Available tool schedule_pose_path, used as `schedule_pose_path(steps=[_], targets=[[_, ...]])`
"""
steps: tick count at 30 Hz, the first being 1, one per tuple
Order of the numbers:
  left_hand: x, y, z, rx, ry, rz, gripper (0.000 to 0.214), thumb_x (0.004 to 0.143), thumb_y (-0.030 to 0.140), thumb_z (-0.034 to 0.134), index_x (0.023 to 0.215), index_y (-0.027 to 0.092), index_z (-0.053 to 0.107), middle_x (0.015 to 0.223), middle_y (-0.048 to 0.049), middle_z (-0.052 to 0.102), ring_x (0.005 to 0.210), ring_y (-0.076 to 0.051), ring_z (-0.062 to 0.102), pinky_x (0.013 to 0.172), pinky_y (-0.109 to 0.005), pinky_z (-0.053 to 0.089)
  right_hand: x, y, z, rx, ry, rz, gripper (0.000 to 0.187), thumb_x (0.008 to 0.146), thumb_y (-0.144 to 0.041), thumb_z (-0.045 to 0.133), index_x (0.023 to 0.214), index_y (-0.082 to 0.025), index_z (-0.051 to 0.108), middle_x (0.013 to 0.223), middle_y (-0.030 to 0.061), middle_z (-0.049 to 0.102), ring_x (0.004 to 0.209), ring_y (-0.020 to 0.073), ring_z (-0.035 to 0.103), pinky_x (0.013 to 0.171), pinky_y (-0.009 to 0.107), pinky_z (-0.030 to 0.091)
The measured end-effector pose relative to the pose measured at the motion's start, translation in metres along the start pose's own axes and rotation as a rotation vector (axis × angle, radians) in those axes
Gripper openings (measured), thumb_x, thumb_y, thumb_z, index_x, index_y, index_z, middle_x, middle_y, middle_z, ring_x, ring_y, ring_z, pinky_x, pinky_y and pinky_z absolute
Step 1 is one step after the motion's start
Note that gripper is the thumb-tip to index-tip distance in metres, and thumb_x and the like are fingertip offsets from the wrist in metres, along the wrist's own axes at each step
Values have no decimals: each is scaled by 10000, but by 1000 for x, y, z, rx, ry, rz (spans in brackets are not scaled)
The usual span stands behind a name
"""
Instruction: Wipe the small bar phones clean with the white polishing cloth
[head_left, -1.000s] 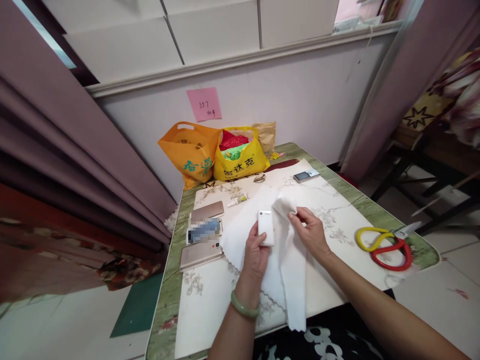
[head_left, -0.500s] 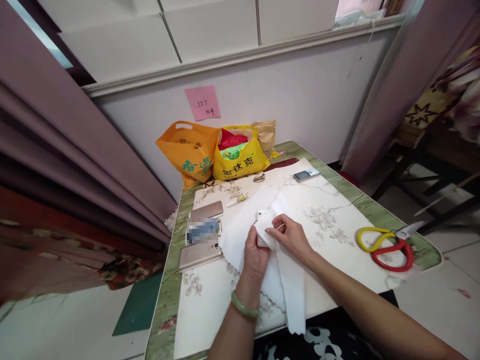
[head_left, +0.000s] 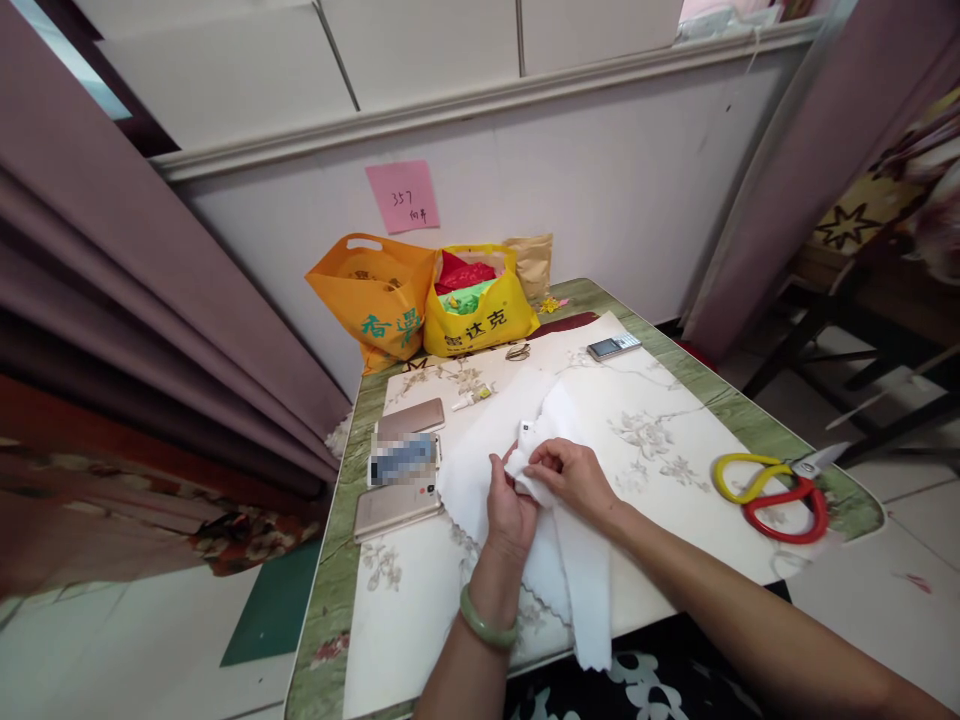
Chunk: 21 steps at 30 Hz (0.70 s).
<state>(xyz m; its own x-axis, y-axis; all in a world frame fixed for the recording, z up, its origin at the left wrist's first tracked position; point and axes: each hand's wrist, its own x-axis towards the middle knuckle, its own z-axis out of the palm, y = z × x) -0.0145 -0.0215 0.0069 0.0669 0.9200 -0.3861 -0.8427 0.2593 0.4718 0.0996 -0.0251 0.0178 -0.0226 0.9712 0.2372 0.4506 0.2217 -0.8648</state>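
Note:
A white phone, its small dark camera showing at the top corner, rests in my left hand, whose fingers curl beneath it with the thumb up along the side. My right hand pinches a fold of white cloth against the phone's face. The cloth covers most of the phone and drapes down over the table's front edge. Its borders are zigzag cut. More of the white cloth spreads flat under and behind my hands.
Left of the cloth lie several phones, including a gold phone. A small tube and a keypad phone lie farther back. Red-and-yellow scissors sit at the right edge. An orange bag and a yellow bag stand at the back.
My right hand has slid the pinched cloth slightly down and left over the phone, showing more of its top corner. The left thumb has lifted outward a little. The view has shifted slightly.

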Motion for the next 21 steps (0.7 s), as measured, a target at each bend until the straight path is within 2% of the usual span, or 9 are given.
schedule_pose_path(steps=[4, 9, 16, 19, 21], targets=[[-1, -1, 2, 51, 11, 36, 406, 916, 453, 494, 998, 112, 698, 1034, -130, 708, 989, -194, 649, 941, -313, 475, 12, 0, 0, -2, 68, 33, 168, 777, -385, 685, 730, -224, 669, 650, -9, 608, 581, 135, 529, 575, 249, 426], [-7, 0, 2, 222, -119, 112, 335, 840, 345, 645, 1097, 132, 676, 1141, -110, 685, 1049, -202, 630, 959, -318, 462, 28, 0, -2, -46, 170, 19, 198, 782, -417, 663, 750, -222, 680, 676, 2, 612, 608, 145, 534, 614, 264, 434], [-11, 1, 2, 231, -150, 103, 347, 819, 315, 659, 1137, 176, 673, 1228, -83, 654, 1140, -209, 587, 1005, -321, 429, 33, -1, 0, -30, 329, 52, 262, 803, -462, 609, 730, -212, 645, 670, 3, 578, 600, 147, 502, 607, 268, 418], [-11, 1, 2, 232, -156, 91, 339, 807, 313, 670, 1112, 165, 679, 1206, -88, 663, 1116, -210, 598, 999, -321, 429, 29, 1, 1, -35, 332, 45, 240, 807, -438, 611, 735, -211, 636, 679, -3, 567, 602, 141, 499, 611, 262, 416], [-10, 1, 2, 222, -142, 92, 330, 794, 320, 683, 1079, 153, 684, 1159, -94, 680, 1064, -203, 619, 980, -318, 437, 24, 2, 0, -65, 274, 14, 216, 812, -412, 616, 731, -212, 630, 687, -8, 565, 600, 133, 499, 616, 258, 412]])
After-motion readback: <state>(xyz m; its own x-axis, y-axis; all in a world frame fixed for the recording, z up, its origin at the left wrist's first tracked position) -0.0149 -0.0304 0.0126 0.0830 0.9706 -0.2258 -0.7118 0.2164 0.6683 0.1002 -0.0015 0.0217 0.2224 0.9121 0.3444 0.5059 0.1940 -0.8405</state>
